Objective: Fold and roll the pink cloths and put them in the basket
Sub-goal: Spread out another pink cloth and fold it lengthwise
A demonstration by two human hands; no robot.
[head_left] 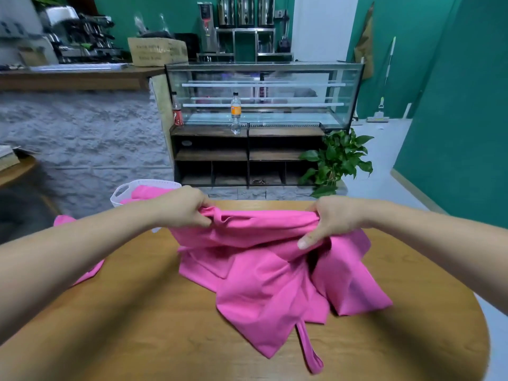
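Head view, hands (189, 206) (328, 218) gripping pink cloth (264, 273) top edge, table (137, 312)

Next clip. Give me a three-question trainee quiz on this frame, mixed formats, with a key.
1. True or false: the left hand and right hand both grip the cloth, holding its upper edge above the table.
2. The basket is: A) left of the cloth; B) right of it; C) under it.
3. Fill in: the fabric seen in the basket is ____.
Key: 1 true; 2 A; 3 pink.
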